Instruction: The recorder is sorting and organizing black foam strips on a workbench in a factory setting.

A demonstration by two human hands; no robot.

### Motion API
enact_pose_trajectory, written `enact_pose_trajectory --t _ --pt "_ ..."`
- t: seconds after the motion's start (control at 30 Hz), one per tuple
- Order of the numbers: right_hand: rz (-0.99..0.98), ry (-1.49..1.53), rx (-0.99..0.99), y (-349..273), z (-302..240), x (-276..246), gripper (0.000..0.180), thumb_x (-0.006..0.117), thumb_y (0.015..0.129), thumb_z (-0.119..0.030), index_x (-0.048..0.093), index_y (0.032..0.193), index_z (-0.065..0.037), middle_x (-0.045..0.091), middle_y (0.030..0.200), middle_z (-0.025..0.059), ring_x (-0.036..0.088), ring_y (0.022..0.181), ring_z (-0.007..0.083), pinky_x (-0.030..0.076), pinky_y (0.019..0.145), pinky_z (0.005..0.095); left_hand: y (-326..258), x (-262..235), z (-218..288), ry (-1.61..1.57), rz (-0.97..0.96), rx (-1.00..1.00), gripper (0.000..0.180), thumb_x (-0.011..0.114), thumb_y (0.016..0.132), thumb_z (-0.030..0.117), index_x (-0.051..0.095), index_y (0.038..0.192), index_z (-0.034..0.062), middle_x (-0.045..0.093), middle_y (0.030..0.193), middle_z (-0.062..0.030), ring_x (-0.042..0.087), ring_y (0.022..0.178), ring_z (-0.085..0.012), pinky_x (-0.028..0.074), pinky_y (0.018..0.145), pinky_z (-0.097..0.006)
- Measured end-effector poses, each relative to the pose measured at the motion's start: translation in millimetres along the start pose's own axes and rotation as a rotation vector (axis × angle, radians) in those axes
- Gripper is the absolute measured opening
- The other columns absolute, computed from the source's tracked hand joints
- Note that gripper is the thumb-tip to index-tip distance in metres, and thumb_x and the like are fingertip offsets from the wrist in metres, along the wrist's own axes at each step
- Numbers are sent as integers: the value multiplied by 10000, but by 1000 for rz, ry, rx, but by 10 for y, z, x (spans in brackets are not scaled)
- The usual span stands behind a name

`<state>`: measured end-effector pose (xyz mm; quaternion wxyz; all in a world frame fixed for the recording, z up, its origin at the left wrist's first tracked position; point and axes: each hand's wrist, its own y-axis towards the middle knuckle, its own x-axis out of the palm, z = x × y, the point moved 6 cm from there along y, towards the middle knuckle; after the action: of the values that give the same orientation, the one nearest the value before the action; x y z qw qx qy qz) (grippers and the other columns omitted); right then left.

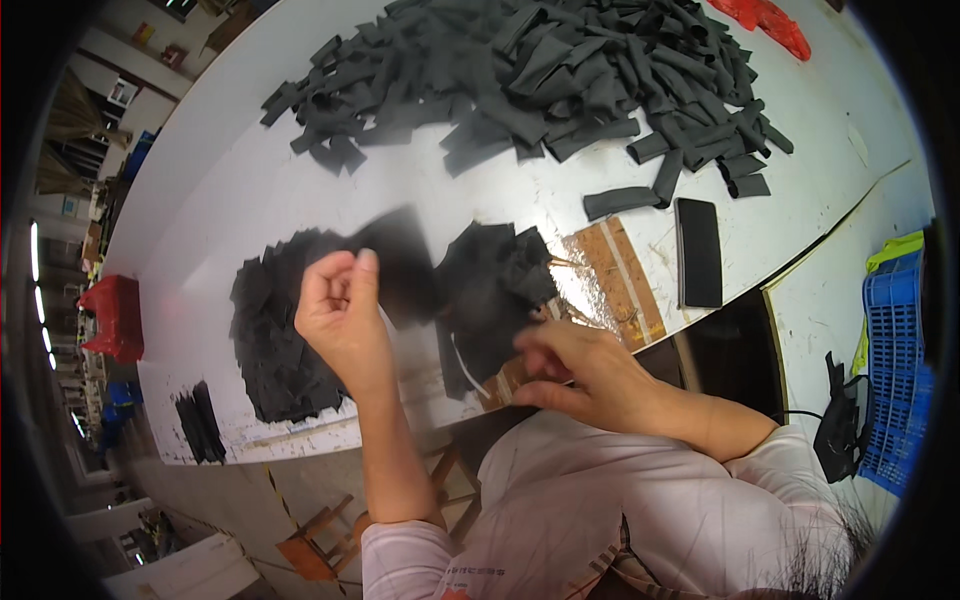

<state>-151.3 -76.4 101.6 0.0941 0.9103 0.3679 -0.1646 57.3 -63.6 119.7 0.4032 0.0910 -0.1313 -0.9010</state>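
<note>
My left hand [345,315] is raised over the table with its fingers curled and closed. A dark fabric piece [402,262], smeared by motion, hangs from its fingertips. My right hand [580,368] is lower and to the right, its thumb apart from its curled, slightly blurred fingers, and nothing shows between them. Just beyond it lies a bunch of black fabric pieces [495,265], with a thin white strip [468,368] along its near side. To the left of my left hand is a broad stack of black fabric pieces [285,345].
A large heap of dark fabric tubes [570,80] covers the far side of the white table [210,210]. On the right are a brown taped board [620,275], a phone [698,253] and a blue crate [890,370]. A red bag [765,22] lies far right; a wooden stool [320,540] stands below.
</note>
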Motion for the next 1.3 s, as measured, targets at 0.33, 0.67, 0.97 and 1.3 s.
enact_pose_trajectory --t 0.33,0.67,0.97,1.3 --pt "-101 946 474 52 402 650 279 602 778 -109 546 1050 -82 583 868 -2 542 744 71 460 612 232 -834 -43 -140 -168 -287 -467 221 602 754 62 531 945 -22 589 788 -62 525 659 -72 410 572 -179" --pt "-150 1432 631 18 421 849 220 567 803 -92 537 1010 -23 588 926 81 576 839 167 487 735 326 -1538 -359 -341 -716 -227 -692 262 469 755 -12 466 1005 -90 576 863 -153 566 733 -184 445 647 -268" --pt "-393 157 565 58 555 774 232 615 775 -231 588 777 -1 601 709 106 591 636 161 460 515 297 -1571 -433 -494 -362 -99 -675 123 586 750 2 541 856 -41 570 698 -66 540 610 -101 434 561 -203" --pt "-17 -43 -222 8 -36 607 119 629 696 -36 569 789 9 533 717 117 519 584 265 415 512 331 -1459 -270 -200 177 -145 -147 103 625 708 1 543 768 17 545 588 -41 502 493 -66 406 447 -210"
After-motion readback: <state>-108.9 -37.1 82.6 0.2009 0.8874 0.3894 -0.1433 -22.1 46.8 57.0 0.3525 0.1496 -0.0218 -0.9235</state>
